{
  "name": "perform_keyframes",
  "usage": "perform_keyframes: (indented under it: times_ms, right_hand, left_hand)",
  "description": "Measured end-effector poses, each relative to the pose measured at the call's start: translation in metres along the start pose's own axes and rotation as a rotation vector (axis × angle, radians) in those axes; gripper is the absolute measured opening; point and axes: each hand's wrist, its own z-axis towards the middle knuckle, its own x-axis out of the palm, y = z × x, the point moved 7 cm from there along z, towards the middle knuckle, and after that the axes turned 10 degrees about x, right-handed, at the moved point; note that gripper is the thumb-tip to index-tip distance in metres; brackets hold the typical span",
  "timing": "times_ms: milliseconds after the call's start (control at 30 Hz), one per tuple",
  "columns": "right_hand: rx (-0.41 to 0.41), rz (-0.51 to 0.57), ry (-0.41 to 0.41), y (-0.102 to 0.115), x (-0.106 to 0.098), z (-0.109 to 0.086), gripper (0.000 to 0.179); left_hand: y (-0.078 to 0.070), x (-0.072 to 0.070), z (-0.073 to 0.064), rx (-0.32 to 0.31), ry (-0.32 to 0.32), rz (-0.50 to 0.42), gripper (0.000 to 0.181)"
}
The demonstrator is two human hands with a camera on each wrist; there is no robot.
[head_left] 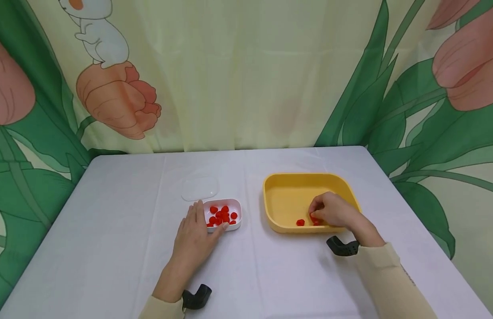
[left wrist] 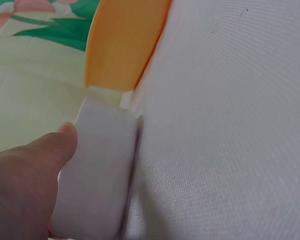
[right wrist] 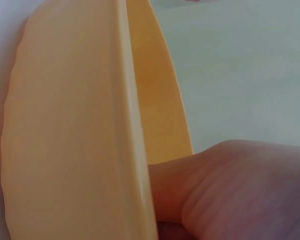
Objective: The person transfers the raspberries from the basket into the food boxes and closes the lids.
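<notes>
My left hand (head_left: 197,237) lies along the left side of a small white box (head_left: 239,220), its fingers straight and its thumb at the near rim. Several small red pieces (head_left: 219,214) lie loose inside that box. In the left wrist view, the thumb (left wrist: 65,142) touches the top edge of the box wall (left wrist: 97,170). My right hand (head_left: 333,209) reaches over the near rim into a yellow tray (head_left: 286,190), thumb and fingers pinching a red piece (head_left: 314,219) low down. Another red piece (head_left: 300,222) lies to its left. The right wrist view hides the fingertips behind the tray wall (right wrist: 70,125).
A clear plastic lid (head_left: 199,188) lies flat behind the white box. White cloth (head_left: 110,230) covers the table, and a printed curtain (head_left: 238,79) hangs along its back edge. Black wrist mounts (head_left: 196,297) sit at both cuffs.
</notes>
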Motion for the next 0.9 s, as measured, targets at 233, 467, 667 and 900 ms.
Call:
perform_keyframes:
  times_ms: [233,467,667,900]
  right_hand:
    - [0.021,0.025,-0.007,-0.0021,0.0023,0.0005,0.006]
    - [0.035,0.042,0.002,-0.0007,0.0042,0.0008,0.015]
    - [0.033,0.078,-0.020,0.0015,0.0013,0.0016,0.016]
    - [-0.021,0.075,-0.080,0.0034,-0.0037,0.0032,0.016]
  left_hand:
    - [0.0030,0.0032,0.0004,0.000,0.008,-0.005,0.096]
    - [0.0045,0.0036,0.0006,-0.012,0.014,-0.004,0.098]
    - [0.0050,0.0024,0.0003,-0.006,0.003,0.003,0.098]
    - [0.0050,0.0019,0.0007,-0.008,0.000,0.007,0.098]
